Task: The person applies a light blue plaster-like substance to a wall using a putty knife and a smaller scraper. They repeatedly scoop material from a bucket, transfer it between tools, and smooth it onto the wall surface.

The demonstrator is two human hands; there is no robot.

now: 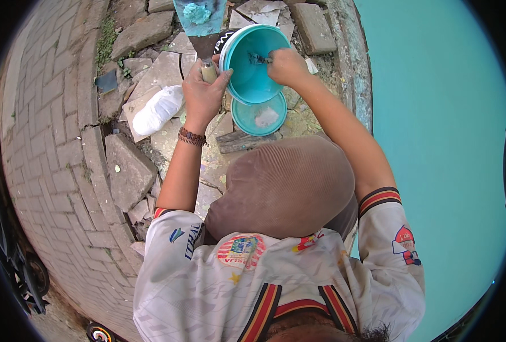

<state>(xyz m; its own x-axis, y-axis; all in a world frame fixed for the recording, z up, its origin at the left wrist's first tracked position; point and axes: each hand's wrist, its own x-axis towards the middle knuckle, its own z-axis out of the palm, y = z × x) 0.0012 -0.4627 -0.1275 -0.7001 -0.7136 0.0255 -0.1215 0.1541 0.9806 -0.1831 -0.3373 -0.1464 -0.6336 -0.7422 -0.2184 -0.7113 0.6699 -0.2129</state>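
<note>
Turquoise paste is heaped on a broad scraper, its handle clamped in the fingers of the person's left hand. That hand's thumb appears to rest against the bucket, which is tilted so its open mouth faces the wearer. At the mouth, the right hand has its fingers closed around a small smeared tool, the blade inside. As for progress, one heap is already out on the broad blade; the bucket looks mostly hollow, its inside coated, and how much paste is left at the bottom cannot be told. Off the bucket and just nearer the person lies a round turquoise lid with a pale patch. A white bag rests on broken slabs to the left; to the right, a wall looks evenly turquoise already
</note>
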